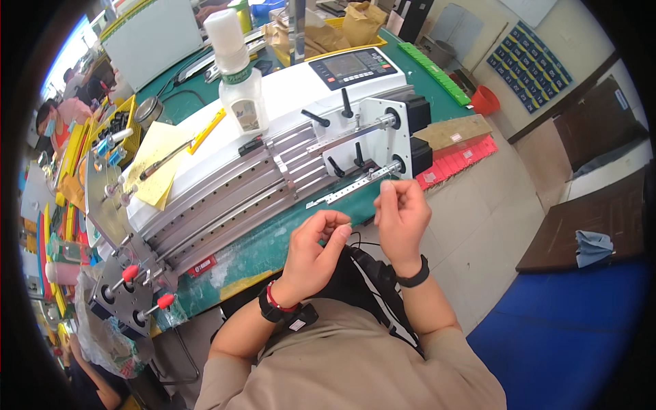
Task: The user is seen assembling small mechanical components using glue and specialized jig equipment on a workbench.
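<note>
My left hand is closed in a pinch in front of my body, near the bench edge. A tiny light speck shows at its fingertips, too small to name. My right hand is also pinched, thumb against fingers, just below the machine's end plate; what it holds, if anything, I cannot make out. Before my hands stands a white bench machine with metal rails, black levers and a control panel. Closest to my right fingertips is a perforated metal bar on the machine.
A white plastic bottle stands on the machine beside a yellow cutter knife. Yellow paper bears a slim tool. Red-tipped knobs stick out at the near left. A green bar lies on the bench. Other people sit at far left.
</note>
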